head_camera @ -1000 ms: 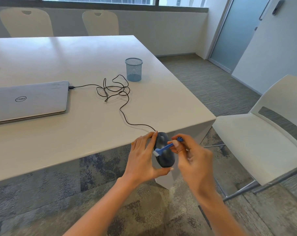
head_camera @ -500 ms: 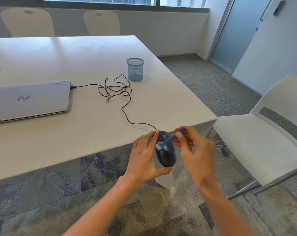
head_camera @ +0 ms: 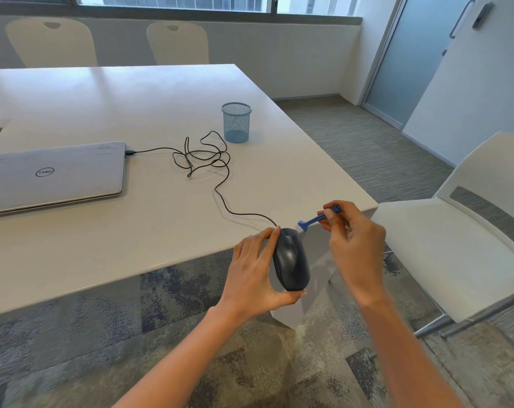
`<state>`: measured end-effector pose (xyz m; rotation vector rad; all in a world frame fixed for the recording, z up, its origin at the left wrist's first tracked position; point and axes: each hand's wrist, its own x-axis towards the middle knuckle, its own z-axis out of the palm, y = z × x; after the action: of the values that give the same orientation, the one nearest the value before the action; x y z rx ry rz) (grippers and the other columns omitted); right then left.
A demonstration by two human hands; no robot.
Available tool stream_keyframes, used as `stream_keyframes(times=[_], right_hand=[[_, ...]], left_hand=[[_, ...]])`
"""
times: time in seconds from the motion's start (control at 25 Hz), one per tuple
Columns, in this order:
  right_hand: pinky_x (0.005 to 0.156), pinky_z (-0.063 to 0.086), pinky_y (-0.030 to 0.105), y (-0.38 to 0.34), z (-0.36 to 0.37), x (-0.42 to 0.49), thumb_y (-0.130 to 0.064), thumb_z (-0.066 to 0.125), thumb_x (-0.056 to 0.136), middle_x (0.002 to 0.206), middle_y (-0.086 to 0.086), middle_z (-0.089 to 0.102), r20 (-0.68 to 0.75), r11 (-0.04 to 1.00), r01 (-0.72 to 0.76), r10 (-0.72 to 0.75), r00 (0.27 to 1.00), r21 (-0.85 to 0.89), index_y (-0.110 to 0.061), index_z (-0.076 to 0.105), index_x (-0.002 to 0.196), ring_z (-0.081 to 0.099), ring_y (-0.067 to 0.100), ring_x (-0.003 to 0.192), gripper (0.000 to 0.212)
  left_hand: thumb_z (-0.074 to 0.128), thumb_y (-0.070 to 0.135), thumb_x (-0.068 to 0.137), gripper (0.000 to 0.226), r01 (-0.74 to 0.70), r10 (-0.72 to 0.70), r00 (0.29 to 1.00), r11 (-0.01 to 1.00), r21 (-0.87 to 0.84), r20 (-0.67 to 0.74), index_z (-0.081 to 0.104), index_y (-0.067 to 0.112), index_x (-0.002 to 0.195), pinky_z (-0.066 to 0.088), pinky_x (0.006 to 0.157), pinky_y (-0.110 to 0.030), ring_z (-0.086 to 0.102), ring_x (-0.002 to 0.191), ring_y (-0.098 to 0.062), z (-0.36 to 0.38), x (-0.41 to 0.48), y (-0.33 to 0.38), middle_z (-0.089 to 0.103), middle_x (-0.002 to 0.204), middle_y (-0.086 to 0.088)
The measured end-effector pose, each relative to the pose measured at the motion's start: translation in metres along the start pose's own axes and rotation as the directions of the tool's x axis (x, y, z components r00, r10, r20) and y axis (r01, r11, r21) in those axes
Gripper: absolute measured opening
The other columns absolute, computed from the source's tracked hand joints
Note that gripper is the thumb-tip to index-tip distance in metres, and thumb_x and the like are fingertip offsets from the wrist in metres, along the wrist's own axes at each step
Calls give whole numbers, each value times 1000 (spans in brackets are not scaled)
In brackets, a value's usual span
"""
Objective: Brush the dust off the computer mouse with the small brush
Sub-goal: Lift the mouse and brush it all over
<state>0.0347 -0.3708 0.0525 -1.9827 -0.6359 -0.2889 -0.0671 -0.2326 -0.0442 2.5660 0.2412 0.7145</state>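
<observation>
Lifted: one brush (head_camera: 311,221) | right hand (head_camera: 354,241) pinches it | left hand (head_camera: 251,270) grips one mouse (head_camera: 291,265)

Dark oval wired mouse (head_camera: 291,262) sits gripped in the left hand (head_camera: 251,272) just off the bench (head_camera: 132,113) edge, top face showing; small blue brush (head_camera: 313,220), pale bristles, pinched in the right hand (head_camera: 355,242), tip just beside the mouse's cable end.

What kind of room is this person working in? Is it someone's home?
Probably an office meeting room, not a home: a large white table with matching chairs at two sides, a closed laptop on it, and a frosted glass door.
</observation>
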Motion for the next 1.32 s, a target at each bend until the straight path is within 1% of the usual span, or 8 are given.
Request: stream_keyframes(times=[0.2, 0.36, 0.48, 0.64, 0.76, 0.92, 1.12, 1.32], right_hand=[[74, 58, 15, -12, -1, -2, -17, 61, 95, 83, -14, 72, 116, 994, -27, 14, 993, 108, -15, 68, 103, 73, -2, 82, 11], [70, 59, 24, -14, 3, -1, -15, 62, 95, 88, -6, 75, 106, 989, 147, -147, 983, 3, -12, 69, 104, 71, 6, 80, 11], [66, 53, 17, -13, 6, -11, -10, 62, 95, 87, -2, 75, 180, 967, 256, -251, 951, -4, -12, 68, 101, 68, 9, 76, 9], [67, 53, 19, -13, 0, -23, -7, 62, 94, 87, -6, 74, 301, 956, 288, -290, 909, 51, -15, 68, 101, 67, 9, 79, 12], [70, 59, 27, -11, -13, -26, -17, 62, 95, 84, -7, 75, 258, 980, 124, -162, 952, 159, -18, 67, 96, 72, 7, 81, 6], [75, 60, 33, 8, -25, -17, -31, 55, 95, 85, -5, 74, -48, 994, -61, 66, 997, 90, -21, 65, 100, 73, 12, 82, 15], [85, 61, 41, 38, -6, -20, -16, 56, 98, 89, -5, 75, 144, 923, -358, 339, 930, 140, -20, 62, 89, 74, 11, 84, 13], [86, 56, 29, 42, 2, -25, -14, 51, 100, 85, -14, 77, 326, 883, -423, 346, 880, 203, -19, 59, 87, 73, 5, 86, 16]], left_hand=[[75, 72, 62, 115, 6, -7, 1000, 1000, 25, 21, 30, 16, 151, 36, 110, -41, 39, 133, -19, 0, 1, -2, 41, 147, 0], [78, 69, 60, 121, 36, -35, 999, 998, -50, 25, 22, 16, 154, 34, 110, -36, 43, 131, -17, -2, 3, 1, 44, 145, 2], [81, 67, 59, 125, 72, -71, 997, 993, -94, 18, 18, 17, 155, 31, 110, -32, 41, 132, -15, -2, 6, 1, 45, 144, 3], [79, 67, 60, 120, 56, -56, 998, 995, -77, 0, 22, 19, 154, 35, 111, -40, 38, 135, -18, 0, 5, -5, 40, 147, 1], [75, 68, 61, 114, 45, -47, 999, 997, -63, -27, 26, 19, 152, 37, 109, -40, 39, 134, -19, -1, 6, -3, 39, 147, 1], [70, 77, 61, 117, 81, -83, 996, 994, -73, -24, 28, 18, 153, 34, 110, -36, 39, 134, -17, -2, 10, 0, 37, 149, 3], [71, 78, 60, 120, 105, -109, 994, 984, -141, -22, 27, 18, 154, 32, 110, -34, 38, 137, -16, 5, 9, 6, 36, 151, 2], [74, 77, 59, 121, 120, -124, 992, 979, -165, -11, 28, 17, 153, 29, 111, -30, 36, 139, -14, 9, 8, 7, 36, 153, 3]])
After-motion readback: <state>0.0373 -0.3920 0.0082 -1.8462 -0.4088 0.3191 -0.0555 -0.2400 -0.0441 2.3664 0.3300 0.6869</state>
